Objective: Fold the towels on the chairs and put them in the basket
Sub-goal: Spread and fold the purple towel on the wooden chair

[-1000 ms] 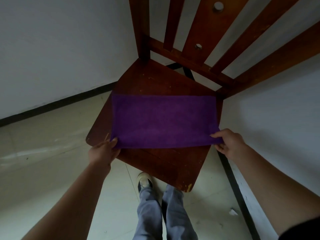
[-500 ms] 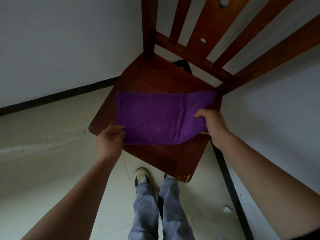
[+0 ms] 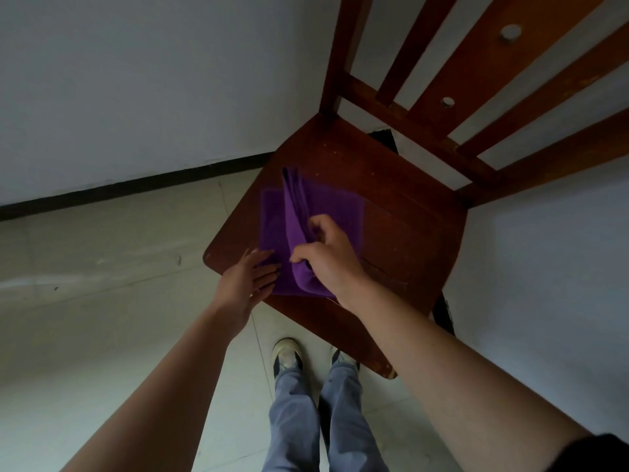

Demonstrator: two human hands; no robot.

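Towel (image 3: 343, 212), purple, lies on the chair seat (image 3: 408, 212) beneath both hands, one end raised in a standing flap. The right grip (image 3: 330, 257) is clamped on that flap, thumb and fingers pinching its near edge. Just beside it, the left grip (image 3: 248, 284) rests flat, fingers straight, pinning the cloth's near corner. The fold looks half made. A slackened pinch could drop the flap crooked, leaving the edges unmatched. Lifting the flat hand early could let the cloth slide toward the seat's edge just below it. No basket is in view
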